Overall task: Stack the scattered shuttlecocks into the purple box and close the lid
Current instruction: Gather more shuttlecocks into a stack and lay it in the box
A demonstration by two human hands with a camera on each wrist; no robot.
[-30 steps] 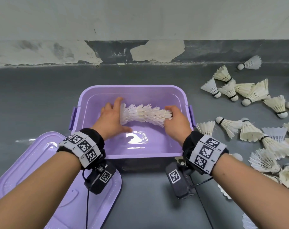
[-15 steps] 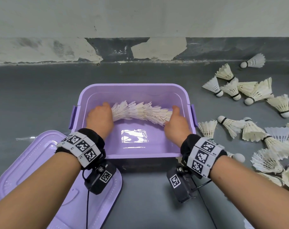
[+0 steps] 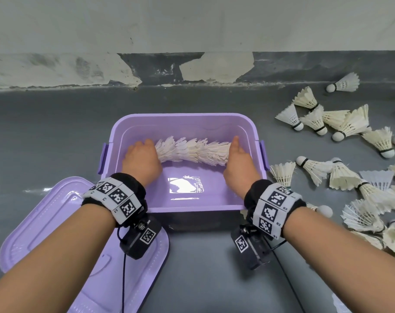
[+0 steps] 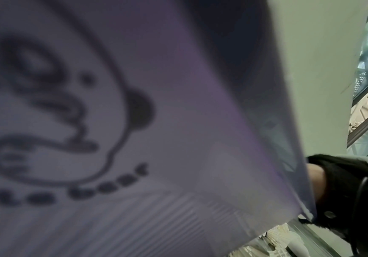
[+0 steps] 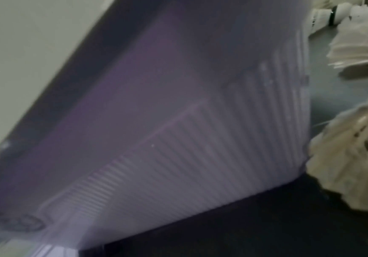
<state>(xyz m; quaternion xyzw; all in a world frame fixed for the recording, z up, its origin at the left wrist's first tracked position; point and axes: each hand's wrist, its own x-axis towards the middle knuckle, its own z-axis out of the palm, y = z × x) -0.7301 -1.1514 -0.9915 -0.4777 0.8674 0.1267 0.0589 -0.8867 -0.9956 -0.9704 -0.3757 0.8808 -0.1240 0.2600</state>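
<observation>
Both forearms are reaching forward side by side, wrists banded. The left hand (image 3: pixel 142 160) and the right hand (image 3: pixel 238 161) are curling inward, facing each other, knuckles up.

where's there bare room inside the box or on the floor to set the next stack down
Inside the purple box, the near half of its floor is bare, between the stacked row of shuttlecocks and the front wall. The grey floor left of the box, behind the lid, is bare too. Right of the box it is crowded with loose shuttlecocks.
</observation>
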